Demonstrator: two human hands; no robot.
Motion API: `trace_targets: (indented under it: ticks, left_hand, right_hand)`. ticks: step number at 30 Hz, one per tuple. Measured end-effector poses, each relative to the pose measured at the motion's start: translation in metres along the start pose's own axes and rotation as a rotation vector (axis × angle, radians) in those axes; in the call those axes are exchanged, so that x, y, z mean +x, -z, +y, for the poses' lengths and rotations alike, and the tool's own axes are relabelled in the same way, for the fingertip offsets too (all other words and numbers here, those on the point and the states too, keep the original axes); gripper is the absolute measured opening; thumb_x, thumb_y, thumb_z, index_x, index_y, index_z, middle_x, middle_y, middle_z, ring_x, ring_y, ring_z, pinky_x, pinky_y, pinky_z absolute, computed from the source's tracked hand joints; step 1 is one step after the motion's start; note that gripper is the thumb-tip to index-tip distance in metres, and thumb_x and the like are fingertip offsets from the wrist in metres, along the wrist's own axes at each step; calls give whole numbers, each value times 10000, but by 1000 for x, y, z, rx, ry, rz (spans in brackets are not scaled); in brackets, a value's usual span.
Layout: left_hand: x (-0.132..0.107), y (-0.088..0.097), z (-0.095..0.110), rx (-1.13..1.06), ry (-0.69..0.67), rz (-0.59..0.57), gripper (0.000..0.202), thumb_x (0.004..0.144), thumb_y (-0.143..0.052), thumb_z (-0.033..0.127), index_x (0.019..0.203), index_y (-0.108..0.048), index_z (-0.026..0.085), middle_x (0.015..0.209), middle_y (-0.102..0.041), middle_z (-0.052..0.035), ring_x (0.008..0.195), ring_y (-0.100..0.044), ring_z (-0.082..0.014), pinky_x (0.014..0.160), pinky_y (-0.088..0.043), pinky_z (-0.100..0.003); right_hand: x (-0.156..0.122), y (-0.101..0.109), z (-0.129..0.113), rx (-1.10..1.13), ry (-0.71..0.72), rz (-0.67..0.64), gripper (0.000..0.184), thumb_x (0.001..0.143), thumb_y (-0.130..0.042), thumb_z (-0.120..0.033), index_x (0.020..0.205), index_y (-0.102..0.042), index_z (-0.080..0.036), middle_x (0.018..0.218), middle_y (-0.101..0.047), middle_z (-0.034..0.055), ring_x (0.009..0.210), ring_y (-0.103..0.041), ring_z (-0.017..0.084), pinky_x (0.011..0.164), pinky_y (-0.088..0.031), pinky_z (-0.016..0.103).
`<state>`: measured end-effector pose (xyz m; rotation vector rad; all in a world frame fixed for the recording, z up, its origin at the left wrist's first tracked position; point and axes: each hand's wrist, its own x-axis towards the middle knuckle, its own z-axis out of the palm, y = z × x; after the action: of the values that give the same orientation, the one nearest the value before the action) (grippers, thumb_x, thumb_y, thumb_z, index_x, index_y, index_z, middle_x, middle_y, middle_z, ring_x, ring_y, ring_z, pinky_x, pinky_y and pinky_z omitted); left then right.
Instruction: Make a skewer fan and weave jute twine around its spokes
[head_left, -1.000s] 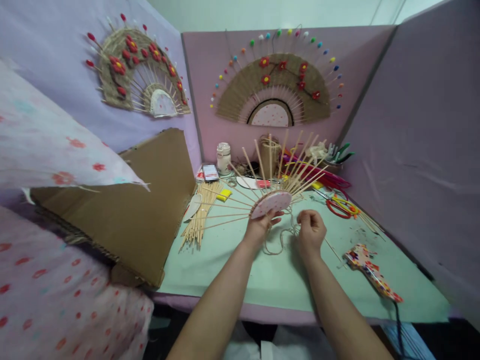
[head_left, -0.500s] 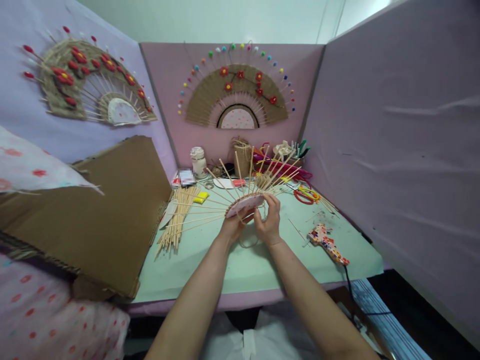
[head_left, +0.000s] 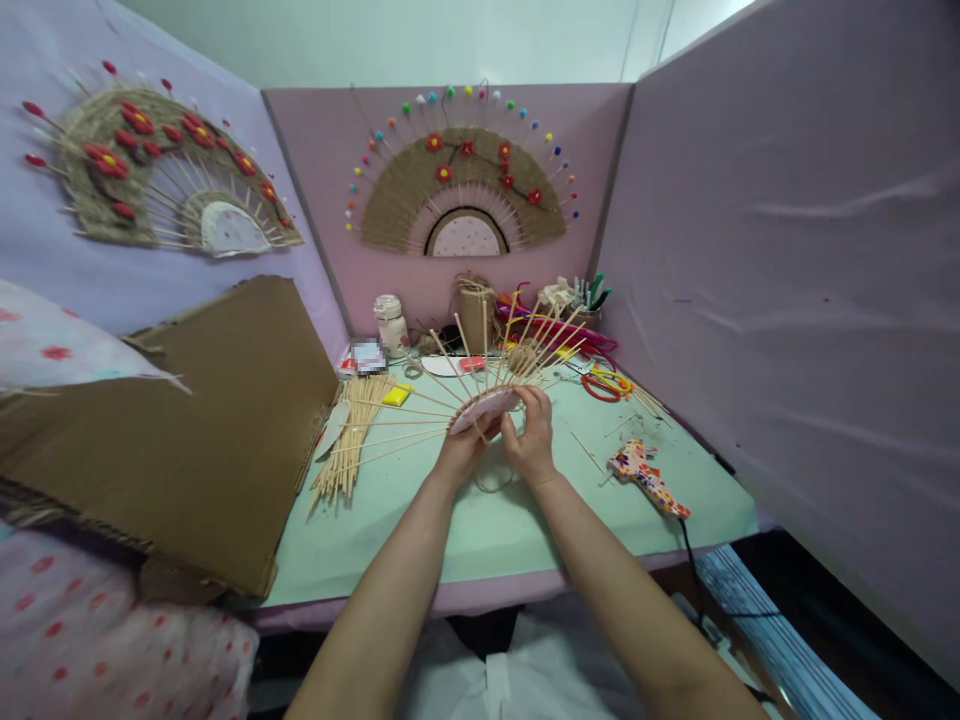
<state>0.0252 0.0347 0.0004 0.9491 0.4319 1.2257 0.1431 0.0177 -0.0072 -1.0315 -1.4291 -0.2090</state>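
A fan frame [head_left: 484, 408] with a half-round, white, patterned base and thin wooden sticks spreading outward is held above the table. My left hand [head_left: 461, 458] grips the base from below, its fingers partly hidden behind it. At the base's right end, my right hand [head_left: 534, 440] has bent fingers against the rim where the twine runs; the exact pinch point is hard to see. A loop of twine [head_left: 495, 490] hangs below the base between my wrists. Behind the sticks lies a ball of twine [head_left: 523, 356].
Bundled sticks [head_left: 351, 440] and a yellow packet [head_left: 397, 396] lie left. At right are scissors [head_left: 601, 386] and a flower-patterned glue gun [head_left: 648, 478] with a cord. A jar [head_left: 391, 325] and twine spool [head_left: 477, 312] stand behind. Cardboard [head_left: 187, 430] borders the left.
The view has shifted slightly, moving the scene a little leftward. My right fingers have drawn in closer to the fan's right end; the left hand keeps its hold.
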Motion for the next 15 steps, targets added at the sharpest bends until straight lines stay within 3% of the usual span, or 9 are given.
trace_targets:
  ticks: [4,15]
  left_hand:
    - [-1,-3,0,-7,-1,17,436,668,-770,333,1067,-661,196,1066,-692,-79,971,-647,-230,931,-430,-395]
    - [-3,-1,-3,55,41,-7,461,672,-764,339,1097,-664,193,1141,-667,-80,1038,-615,-235,995,-395,-404]
  right_hand:
    - [-1,0,-3,-27,18,60,530,810,-531,-227,1317,-380,-192,1238,-461,140,1200,-430,269,1001,-394,509]
    - [-1,2,-4,-85,82,48,427,813,-507,-229,1237,-463,-199,1153,-540,114,1130,-495,258,970,-400,486]
